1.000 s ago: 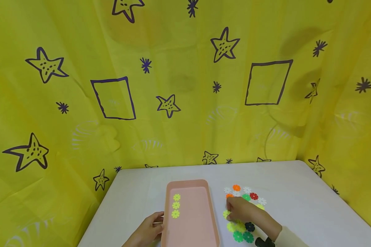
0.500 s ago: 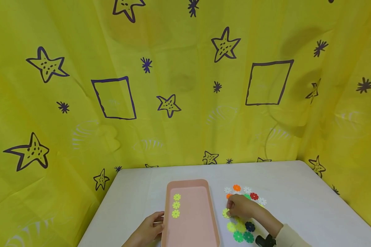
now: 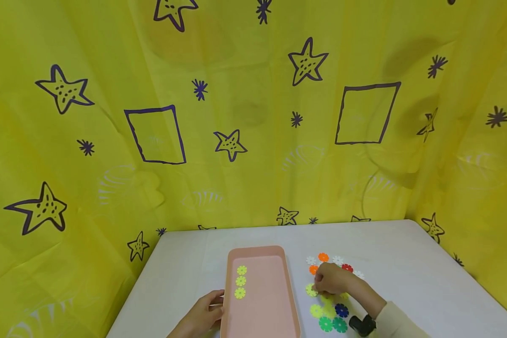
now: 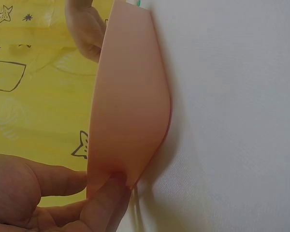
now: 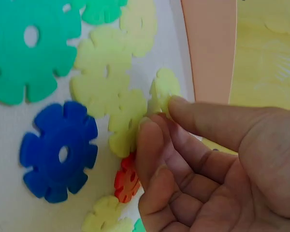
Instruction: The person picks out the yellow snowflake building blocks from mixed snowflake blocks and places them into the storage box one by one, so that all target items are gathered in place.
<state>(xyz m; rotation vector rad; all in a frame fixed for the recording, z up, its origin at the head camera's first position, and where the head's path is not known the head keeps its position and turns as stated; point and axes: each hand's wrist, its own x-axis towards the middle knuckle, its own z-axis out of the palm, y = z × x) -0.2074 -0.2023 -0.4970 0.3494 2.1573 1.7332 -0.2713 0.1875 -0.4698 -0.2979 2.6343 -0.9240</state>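
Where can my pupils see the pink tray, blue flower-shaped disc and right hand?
Pink tray (image 3: 264, 305): head view, on its bare floor.
Blue flower-shaped disc (image 5: 48, 151): right wrist view, on its face beside the central hole.
Right hand (image 3: 333, 279): head view, on its back.

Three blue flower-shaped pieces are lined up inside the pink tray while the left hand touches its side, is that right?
Almost: the three flower-shaped pieces are yellow, not blue, as the head view shows. They are lined up inside the pink tray, and the left hand does touch its side.

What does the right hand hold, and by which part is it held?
The right hand pinches a yellow flower-shaped disc by its edge.
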